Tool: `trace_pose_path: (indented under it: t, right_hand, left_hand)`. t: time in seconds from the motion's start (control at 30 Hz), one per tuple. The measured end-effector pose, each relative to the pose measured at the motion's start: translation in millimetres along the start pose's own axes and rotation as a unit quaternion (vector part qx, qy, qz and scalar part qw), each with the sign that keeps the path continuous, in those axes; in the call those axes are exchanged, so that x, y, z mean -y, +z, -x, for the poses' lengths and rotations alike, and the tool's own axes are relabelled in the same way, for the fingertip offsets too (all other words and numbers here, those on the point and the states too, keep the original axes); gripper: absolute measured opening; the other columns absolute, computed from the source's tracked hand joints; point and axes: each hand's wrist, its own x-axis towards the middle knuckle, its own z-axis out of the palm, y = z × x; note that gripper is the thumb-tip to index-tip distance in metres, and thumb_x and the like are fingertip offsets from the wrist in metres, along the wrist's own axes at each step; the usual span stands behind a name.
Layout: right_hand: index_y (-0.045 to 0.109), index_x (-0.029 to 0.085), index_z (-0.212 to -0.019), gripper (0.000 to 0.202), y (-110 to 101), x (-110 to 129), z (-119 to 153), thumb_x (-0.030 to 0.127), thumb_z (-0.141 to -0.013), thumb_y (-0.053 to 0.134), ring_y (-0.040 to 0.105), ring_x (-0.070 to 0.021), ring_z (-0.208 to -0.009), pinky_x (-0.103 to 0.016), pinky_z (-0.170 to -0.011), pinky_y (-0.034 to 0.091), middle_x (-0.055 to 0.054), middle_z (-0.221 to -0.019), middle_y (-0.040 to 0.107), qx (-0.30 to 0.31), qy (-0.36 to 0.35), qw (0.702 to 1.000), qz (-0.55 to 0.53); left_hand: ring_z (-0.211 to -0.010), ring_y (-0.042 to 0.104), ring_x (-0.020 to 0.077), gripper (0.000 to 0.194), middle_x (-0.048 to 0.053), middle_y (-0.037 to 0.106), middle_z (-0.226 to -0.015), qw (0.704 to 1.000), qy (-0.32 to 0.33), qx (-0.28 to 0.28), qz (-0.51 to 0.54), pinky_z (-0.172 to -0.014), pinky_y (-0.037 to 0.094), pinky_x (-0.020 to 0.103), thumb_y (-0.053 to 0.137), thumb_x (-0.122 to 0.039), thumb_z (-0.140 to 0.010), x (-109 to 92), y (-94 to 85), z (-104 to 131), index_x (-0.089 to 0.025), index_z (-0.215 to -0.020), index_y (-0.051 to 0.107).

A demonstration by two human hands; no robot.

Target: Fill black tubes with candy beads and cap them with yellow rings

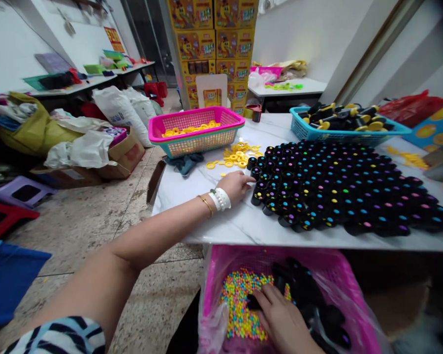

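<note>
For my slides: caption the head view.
Left hand at black plastic cylinders on a white marbled table; right hand holding a black piece among multicoloured round beads in a pink plastic basket.

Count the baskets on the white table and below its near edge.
4: an upper pink basket at back left, the teal basket nested under it, a blue basket at back right, and a lower pink basket with the right hand inside. More could be hidden.

Smooth plastic pieces (pixel 317 177) stand on the glossy tabletop (pixel 234 223), with matt cloth (pixel 186 164) at its left edge, shiny film (pixel 220 319) over a plastic basket (pixel 216 263) below it, and cardboard cartons (pixel 197 44) behind.
</note>
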Motion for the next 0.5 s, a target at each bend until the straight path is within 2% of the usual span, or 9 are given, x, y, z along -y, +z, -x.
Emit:
trace_pose_path:
  t: [0.1,0.17,0.23,0.3,0.37,0.43,0.5]
  right_hand:
    - [0.064,0.019,-0.095,0.022,-21.3,9.1,-18.4,0.004,-0.079,0.059,0.065,-0.0227,-0.086,-0.03,-0.071,0.054,-0.008,-0.096,0.068,0.066,-0.079,0.994,0.045]
    - [0.064,0.017,-0.095,0.017,-33.8,15.2,-30.0,0.007,-0.083,0.059,0.062,-0.0246,-0.09,-0.032,-0.074,0.052,-0.011,-0.098,0.067,0.131,-0.097,0.985,0.051]
    - [0.063,0.017,-0.095,0.013,-41.0,20.0,-36.4,0.009,-0.086,0.056,0.06,-0.0236,-0.091,-0.033,-0.077,0.05,-0.011,-0.097,0.066,0.194,-0.111,0.975,0.007]
    - [0.063,0.018,-0.098,0.016,-45.0,21.6,-35.7,0.009,-0.088,0.054,0.06,-0.0211,-0.092,-0.032,-0.081,0.05,-0.009,-0.099,0.065,0.226,-0.096,0.966,-0.081]
    - [0.063,0.019,-0.102,0.021,-49.4,18.7,-28.6,0.009,-0.085,0.056,0.06,-0.0184,-0.094,-0.03,-0.083,0.049,-0.006,-0.1,0.065,0.212,-0.049,0.954,-0.208]
    - [0.064,0.02,-0.107,0.027,-55.8,12.5,-18.2,0.01,-0.082,0.059,0.062,-0.0155,-0.089,-0.028,-0.081,0.05,-0.004,-0.1,0.065,0.169,0.016,0.925,-0.339]
    - [0.064,0.021,-0.109,0.029,-63.3,6.1,-8.5,0.014,-0.081,0.061,0.063,-0.0132,-0.081,-0.026,-0.075,0.052,-0.003,-0.1,0.066,0.126,0.082,0.886,-0.439]
  left_hand:
    - [-0.079,0.064,0.0185,0.024,0.005,0.067,-0.089,1.0,-0.004,0.011,-0.013,-0.073,0.049,0.029,0.059,-0.021,-0.083,-3.9,5.4,-3.7,-0.023,-0.097,0.078]
    - [-0.082,0.063,0.0187,0.023,0.005,0.067,-0.09,1.0,0.003,0.006,-0.027,-0.076,0.048,0.03,0.058,-0.02,-0.082,-4.8,6.8,-7.2,-0.021,-0.094,0.078]
    - [-0.084,0.062,0.0189,0.021,0.006,0.068,-0.09,0.999,0.001,0.006,-0.038,-0.079,0.047,0.03,0.058,-0.019,-0.081,-3.2,3.2,-9.2,-0.017,-0.091,0.077]
    - [-0.08,0.061,0.018,0.017,0.006,0.068,-0.085,0.998,-0.014,0.035,-0.046,-0.081,0.046,0.03,0.062,-0.017,-0.077,-2.1,-9.4,-3.8,-0.014,-0.087,0.075]
    - [-0.076,0.06,0.017,0.013,0.004,0.068,-0.078,0.997,-0.022,0.051,-0.046,-0.08,0.046,0.031,0.064,-0.018,-0.076,-6.8,-31.6,14.6,-0.014,-0.084,0.074]
    - [-0.075,0.059,0.0163,0.012,0.003,0.067,-0.079,0.999,-0.011,0.001,-0.034,-0.079,0.047,0.031,0.064,-0.023,-0.079,-20.4,-56.8,47.7,-0.016,-0.084,0.072]
    - [-0.074,0.058,0.0151,0.013,0.002,0.065,-0.079,0.998,-0.013,-0.052,-0.022,-0.077,0.047,0.032,0.062,-0.026,-0.083,-40.3,-73.1,91.9,-0.017,-0.087,0.07]
